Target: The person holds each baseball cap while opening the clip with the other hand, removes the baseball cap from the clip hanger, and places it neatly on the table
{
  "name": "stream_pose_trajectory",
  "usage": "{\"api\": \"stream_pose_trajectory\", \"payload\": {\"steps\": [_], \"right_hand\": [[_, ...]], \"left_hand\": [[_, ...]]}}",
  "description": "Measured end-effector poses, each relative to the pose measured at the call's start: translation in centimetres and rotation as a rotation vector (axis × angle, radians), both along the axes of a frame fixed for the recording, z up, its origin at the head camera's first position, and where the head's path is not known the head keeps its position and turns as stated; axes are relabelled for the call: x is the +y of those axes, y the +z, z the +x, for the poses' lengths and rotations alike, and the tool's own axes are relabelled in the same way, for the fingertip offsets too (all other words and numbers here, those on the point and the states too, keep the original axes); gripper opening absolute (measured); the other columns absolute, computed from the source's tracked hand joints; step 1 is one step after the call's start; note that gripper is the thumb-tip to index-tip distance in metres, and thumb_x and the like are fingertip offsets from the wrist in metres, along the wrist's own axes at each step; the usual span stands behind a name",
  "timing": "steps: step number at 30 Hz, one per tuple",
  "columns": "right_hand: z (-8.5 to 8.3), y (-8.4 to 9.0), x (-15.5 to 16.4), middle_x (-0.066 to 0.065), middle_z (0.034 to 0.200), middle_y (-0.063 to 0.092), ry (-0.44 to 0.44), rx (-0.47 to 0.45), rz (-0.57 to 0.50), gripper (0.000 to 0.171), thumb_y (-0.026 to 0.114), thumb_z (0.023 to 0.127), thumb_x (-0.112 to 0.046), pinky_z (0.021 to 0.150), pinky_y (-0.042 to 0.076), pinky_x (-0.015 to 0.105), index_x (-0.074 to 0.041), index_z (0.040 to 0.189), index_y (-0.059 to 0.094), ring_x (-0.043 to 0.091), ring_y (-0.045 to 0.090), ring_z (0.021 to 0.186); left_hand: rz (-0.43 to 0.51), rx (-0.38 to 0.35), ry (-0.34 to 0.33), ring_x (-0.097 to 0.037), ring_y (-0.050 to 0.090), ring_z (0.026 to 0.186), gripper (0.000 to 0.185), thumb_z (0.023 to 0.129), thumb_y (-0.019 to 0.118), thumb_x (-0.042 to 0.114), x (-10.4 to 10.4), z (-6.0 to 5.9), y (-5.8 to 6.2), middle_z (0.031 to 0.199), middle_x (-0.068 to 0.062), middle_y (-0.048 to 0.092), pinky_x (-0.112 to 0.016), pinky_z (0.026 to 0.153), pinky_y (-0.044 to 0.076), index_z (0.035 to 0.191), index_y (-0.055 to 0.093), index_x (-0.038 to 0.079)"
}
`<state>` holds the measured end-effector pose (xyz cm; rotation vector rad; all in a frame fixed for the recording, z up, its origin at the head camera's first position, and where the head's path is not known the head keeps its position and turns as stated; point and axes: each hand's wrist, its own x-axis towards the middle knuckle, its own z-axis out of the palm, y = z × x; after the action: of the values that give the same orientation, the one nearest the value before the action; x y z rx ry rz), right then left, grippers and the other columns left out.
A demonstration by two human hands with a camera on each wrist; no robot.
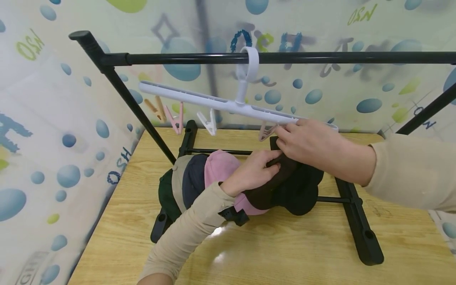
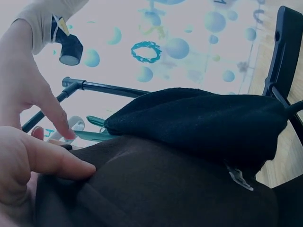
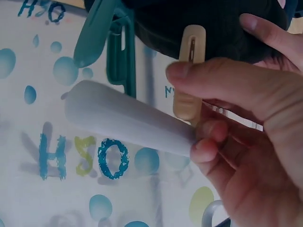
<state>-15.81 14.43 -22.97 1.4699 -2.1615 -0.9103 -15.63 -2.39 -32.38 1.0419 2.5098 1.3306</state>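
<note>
Both hands are closed: the left hand (image 1: 254, 172) pinches the brown cap (image 1: 270, 186) just under the beige clip (image 1: 265, 132) squeezed by the right hand (image 1: 306, 144).

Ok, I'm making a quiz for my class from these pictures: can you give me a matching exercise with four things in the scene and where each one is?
Things:
1. white plastic clip hanger
2. dark brown fabric cap
3. pink cap
4. right hand

Places:
A. on the wooden table, partly under the left hand's wrist
B. at the hanger's right end, by a clip
C. hooked on the black rack's top bar
D. pinched in the left hand

Pairs: 1-C, 2-D, 3-A, 4-B
</note>
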Motion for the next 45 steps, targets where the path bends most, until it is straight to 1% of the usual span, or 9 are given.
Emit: {"api": "stream_pose_trajectory", "payload": {"steps": [6,9,16,19,24,31,36,40,45], "right_hand": [[-0.3,-0.2,-0.2,0.016,0.087,0.053,0.022,0.05,0.009,0.019,0.077,0.082,-0.007,0.054,0.043,0.025,0.004,0.093,0.065,0.021,0.049,0.062],[-0.4,-0.2,-0.4,0.015,0.081,0.052,0.011,0.045,0.032,0.017,0.077,0.082,-0.007,0.054,0.045,0.026,0.002,0.09,0.064,0.021,0.051,0.061],[-0.2,-0.4,-0.1,0.016,0.084,0.049,0.003,0.037,0.019,0.016,0.076,0.082,-0.008,0.051,0.046,0.027,0.001,0.091,0.066,0.021,0.049,0.062],[-0.2,-0.3,0.4,0.017,0.085,0.049,0.031,0.072,0.021,0.017,0.076,0.083,-0.007,0.049,0.044,0.025,0.002,0.091,0.066,0.02,0.045,0.06],[-0.7,0.2,0.5,0.017,0.085,0.054,0.122,0.118,0.079,0.024,0.078,0.081,-0.008,0.058,0.046,0.026,0.008,0.094,0.066,0.021,0.049,0.062],[-1.2,0.8,0.4,0.014,0.075,0.053,0.186,0.18,0.207,0.024,0.08,0.078,-0.01,0.06,0.039,0.027,0.007,0.09,0.068,0.019,0.048,0.062],[-1.6,1.0,0.9,0.012,0.069,0.045,0.196,0.136,0.188,0.019,0.08,0.078,-0.008,0.062,0.037,0.028,0.004,0.084,0.067,0.019,0.047,0.061],[-1.8,1.1,1.3,0.013,0.072,0.047,0.182,0.095,0.184,0.017,0.08,0.078,-0.008,0.065,0.04,0.028,0.003,0.085,0.068,0.02,0.05,0.063],[-2.0,1.1,1.8,0.014,0.073,0.049,0.168,0.089,0.197,0.018,0.081,0.077,-0.006,0.066,0.042,0.029,0.004,0.086,0.068,0.02,0.051,0.065]], "left_hand": [[-0.003,-0.02,0.018,-0.013,0.045,0.058,0.016,0.094,0.053,-0.002,0.0,0.2,0.1,0.07,-0.003,0.045,-0.021,0.059,0.036,0.106,0.064,-0.001],[0.001,-0.02,0.019,-0.012,0.043,0.055,0.015,0.094,0.053,-0.002,0.1,0.2,0.1,0.067,-0.002,0.042,-0.021,0.057,0.034,0.105,0.063,-0.001],[0.002,0.025,0.028,-0.012,0.043,0.057,0.011,0.093,0.054,-0.003,0.2,0.2,-0.3,0.066,-0.001,0.04,-0.021,0.058,0.035,0.098,0.063,-0.001],[-0.002,0.017,0.014,-0.012,0.04,0.055,0.011,0.094,0.053,-0.003,0.2,0.2,-0.2,0.066,-0.001,0.037,-0.022,0.057,0.033,0.099,0.062,0.0],[-0.012,0.024,0.02,-0.012,0.041,0.055,0.012,0.094,0.053,-0.003,0.0,0.1,0.0,0.067,-0.001,0.04,-0.021,0.058,0.033,0.1,0.063,0.001],[-0.009,0.02,0.006,-0.012,0.039,0.055,0.01,0.093,0.052,-0.003,-0.4,0.1,0.3,0.064,0.0,0.035,-0.022,0.056,0.03,0.087,0.058,0.003],[-0.036,-0.008,-0.027,-0.01,0.041,0.056,0.009,0.092,0.054,-0.002,-1.0,0.3,0.2,0.065,0.001,0.038,-0.021,0.057,0.032,0.089,0.059,0.004],[-0.061,-0.007,-0.064,-0.01,0.041,0.057,0.008,0.09,0.055,-0.002,-1.8,0.4,0.3,0.065,0.001,0.038,-0.022,0.058,0.033,0.086,0.057,0.005],[-0.077,-0.032,-0.077,-0.013,0.05,0.069,0.014,0.089,0.055,-0.001,-3.3,0.6,0.5,0.077,-0.003,0.056,-0.023,0.066,0.04,0.1,0.064,0.003]]}}
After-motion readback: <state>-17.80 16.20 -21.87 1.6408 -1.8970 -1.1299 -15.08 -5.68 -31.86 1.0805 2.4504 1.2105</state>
